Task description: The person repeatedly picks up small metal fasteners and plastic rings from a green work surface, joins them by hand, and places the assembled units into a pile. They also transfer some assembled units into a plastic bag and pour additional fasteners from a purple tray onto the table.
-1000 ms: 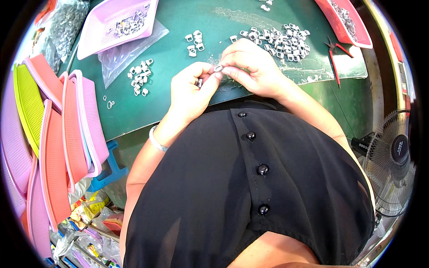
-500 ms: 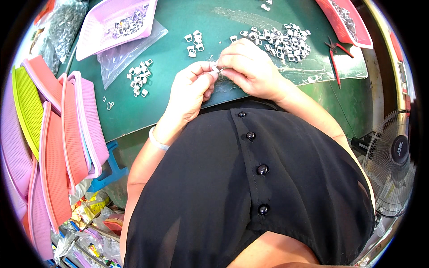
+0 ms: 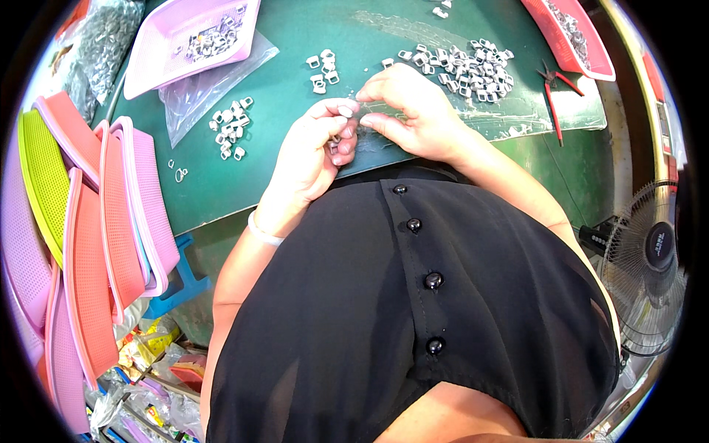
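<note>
Over the near edge of the green table [image 3: 295,37], my left hand [image 3: 306,151] is curled closed around a small silver metal piece [image 3: 334,140], mostly hidden by the fingers. Just to its right, my right hand [image 3: 425,118] has its thumb and index finger apart, with nothing visible between them. Beyond that hand lies a large pile of silver square-looped metal pieces [image 3: 476,70]. A smaller cluster of the same pieces [image 3: 323,71] sits ahead of my left hand, and another group [image 3: 230,127] lies to the left.
Red-handled pliers [image 3: 552,103] lie at the right near a red basket [image 3: 591,63] of metal parts. A pink basket [image 3: 148,55] rests on a clear plastic bag [image 3: 177,111] at far left. Stacked coloured baskets [image 3: 92,273] stand at left; a fan [image 3: 642,258] is at right.
My hands have moved apart. The right thumb and index finger have opened off the small metal piece, and the left fingers have curled further in.
</note>
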Tool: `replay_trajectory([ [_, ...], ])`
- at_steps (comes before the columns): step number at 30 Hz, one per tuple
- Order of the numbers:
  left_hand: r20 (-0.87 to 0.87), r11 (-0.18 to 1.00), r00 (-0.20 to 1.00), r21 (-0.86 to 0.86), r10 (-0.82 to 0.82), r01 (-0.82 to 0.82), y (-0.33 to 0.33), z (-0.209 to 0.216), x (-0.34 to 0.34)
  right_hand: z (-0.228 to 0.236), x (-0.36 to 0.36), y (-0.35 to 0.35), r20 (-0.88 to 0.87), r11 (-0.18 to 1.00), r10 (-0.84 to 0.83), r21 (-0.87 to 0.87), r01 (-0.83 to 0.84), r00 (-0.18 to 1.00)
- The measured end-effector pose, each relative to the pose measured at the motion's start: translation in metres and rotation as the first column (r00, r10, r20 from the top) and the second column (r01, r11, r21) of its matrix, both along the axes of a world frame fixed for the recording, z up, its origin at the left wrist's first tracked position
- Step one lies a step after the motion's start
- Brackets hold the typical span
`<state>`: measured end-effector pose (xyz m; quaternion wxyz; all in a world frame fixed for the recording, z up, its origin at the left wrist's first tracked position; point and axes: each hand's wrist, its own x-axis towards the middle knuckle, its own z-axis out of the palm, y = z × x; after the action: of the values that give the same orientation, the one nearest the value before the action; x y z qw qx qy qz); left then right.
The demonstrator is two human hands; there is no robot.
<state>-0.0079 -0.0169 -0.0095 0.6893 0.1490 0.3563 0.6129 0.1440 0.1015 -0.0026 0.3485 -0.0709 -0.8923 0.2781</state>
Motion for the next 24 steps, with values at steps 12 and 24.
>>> replay_trajectory([
  [12,0.131,0.996,0.987,0.008,0.092,-0.094,-0.013,-0.008,-0.017,-0.008,-0.044,0.015,0.308,0.977,-0.188,0.154,0.146,0.933],
  [24,0.066,0.991,0.989,-0.031,0.135,-0.134,-0.012,-0.01,-0.015,-0.015,-0.054,0.018,0.32,0.992,-0.118,0.088,0.095,0.94],
])
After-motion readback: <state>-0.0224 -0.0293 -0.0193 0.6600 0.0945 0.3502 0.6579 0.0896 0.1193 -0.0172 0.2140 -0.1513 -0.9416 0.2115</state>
